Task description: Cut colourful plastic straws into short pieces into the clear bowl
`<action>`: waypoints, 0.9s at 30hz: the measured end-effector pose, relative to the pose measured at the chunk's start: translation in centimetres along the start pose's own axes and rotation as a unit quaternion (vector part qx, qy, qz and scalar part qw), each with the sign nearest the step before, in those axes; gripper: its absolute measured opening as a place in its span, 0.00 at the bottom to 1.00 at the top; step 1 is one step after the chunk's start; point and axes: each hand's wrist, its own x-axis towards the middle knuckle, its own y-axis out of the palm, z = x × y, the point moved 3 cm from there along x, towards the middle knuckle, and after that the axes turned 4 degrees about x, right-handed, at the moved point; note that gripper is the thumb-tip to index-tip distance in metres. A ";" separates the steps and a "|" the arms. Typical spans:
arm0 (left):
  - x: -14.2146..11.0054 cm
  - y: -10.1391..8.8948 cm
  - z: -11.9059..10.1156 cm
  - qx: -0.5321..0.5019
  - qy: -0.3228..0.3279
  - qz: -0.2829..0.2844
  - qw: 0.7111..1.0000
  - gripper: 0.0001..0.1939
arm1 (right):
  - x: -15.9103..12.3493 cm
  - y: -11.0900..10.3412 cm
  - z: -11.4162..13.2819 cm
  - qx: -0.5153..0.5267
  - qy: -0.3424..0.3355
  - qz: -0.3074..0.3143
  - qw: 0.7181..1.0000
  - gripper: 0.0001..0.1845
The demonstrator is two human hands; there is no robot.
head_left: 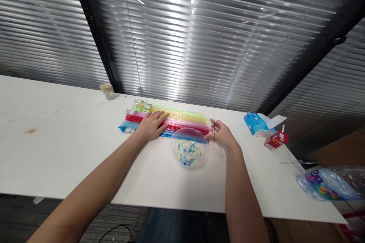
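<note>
Several bundles of thin coloured plastic straws [182, 122] lie side by side on the white table, running from yellow-green at the back through pink and red to blue at the front. My left hand [152, 124] rests on the bundles left of their middle, fingers spread. At their right ends, my right hand [222, 133] is closed around small scissors [214, 127] whose blades point away from me. In front of the straws stands a clear round bowl [205, 155]. Small cut pieces [188, 153], blue, pale yellow and clear, lie inside it.
A lidded jar [107, 91] stands at the back left. To the right are a blue tissue box [258, 124], a red carton [276, 140] and clear plastic packaging [327, 184] at the edge. Window blinds [176, 38] rise behind the table.
</note>
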 end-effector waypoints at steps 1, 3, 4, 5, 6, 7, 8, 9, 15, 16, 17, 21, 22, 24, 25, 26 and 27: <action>0.0 0.0 0.0 0.002 -0.001 0.000 1.000 0.30 | 0.0 -0.1 -0.1 -0.015 0.002 -0.009 1.000 0.29; 0.0 -0.1 -0.1 0.003 -0.002 -0.002 1.000 0.30 | 0.1 -0.7 -0.1 -0.057 0.002 -0.053 0.997 0.28; 0.0 -0.1 -0.1 0.004 -0.003 -0.003 1.000 0.30 | 0.1 -1.3 -0.1 -0.081 -0.002 -0.082 0.993 0.28; 0.0 -0.1 -0.1 0.005 -0.004 -0.001 1.000 0.31 | 0.1 -1.8 -0.2 -0.101 -0.010 -0.108 0.989 0.27; 0.0 -0.1 -0.1 0.006 -0.006 0.001 1.000 0.31 | 0.1 -2.1 -0.2 -0.109 -0.018 -0.122 0.986 0.27; 0.0 -0.1 -0.2 0.006 -0.009 0.004 1.000 0.32 | 0.1 -2.3 -0.3 -0.107 -0.025 -0.124 0.986 0.27; 0.0 -0.1 -0.2 0.006 -0.014 0.007 1.000 0.33 | 0.2 -2.3 -0.4 -0.093 -0.030 -0.113 0.989 0.29; 0.1 -0.1 -0.2 0.005 -0.020 0.010 1.000 0.34 | 0.2 -2.1 -0.5 -0.074 -0.032 -0.094 0.992 0.31; 0.5 0.0 -0.1 0.008 -0.005 0.032 0.999 0.47 | 0.7 1.1 -0.6 0.001 -0.009 -0.004 1.000 0.47; 0.6 -0.1 0.0 0.008 0.003 0.034 0.999 0.48 | 0.8 1.5 -0.6 0.007 -0.005 0.007 1.000 0.47; 0.7 -0.1 0.0 0.007 0.009 0.035 0.999 0.49 | 0.9 1.8 -0.5 0.010 -0.003 0.017 1.000 0.46; 1.1 -0.2 0.1 0.011 0.008 0.026 1.000 0.54 | 1.3 2.3 -0.3 -0.003 -0.015 0.025 1.000 0.35; 1.2 -0.2 0.2 0.014 0.004 0.023 1.000 0.56 | 1.4 2.4 -0.3 -0.005 -0.017 0.022 1.000 0.33; 1.3 -0.2 0.2 0.022 -0.006 0.015 1.000 0.58 | 1.5 2.4 -0.2 -0.003 -0.023 0.017 1.000 0.30; 1.3 -0.3 0.2 0.026 -0.011 0.011 1.000 0.57 | 1.6 2.4 -0.1 -0.001 -0.027 0.015 1.000 0.29; 1.3 -0.3 0.2 0.029 -0.015 0.006 0.999 0.56 | 1.6 2.5 0.0 0.002 -0.031 0.013 0.999 0.28; 1.3 -0.3 0.1 0.032 -0.018 0.001 0.999 0.54 | 1.6 2.5 0.1 0.007 -0.035 0.012 0.999 0.27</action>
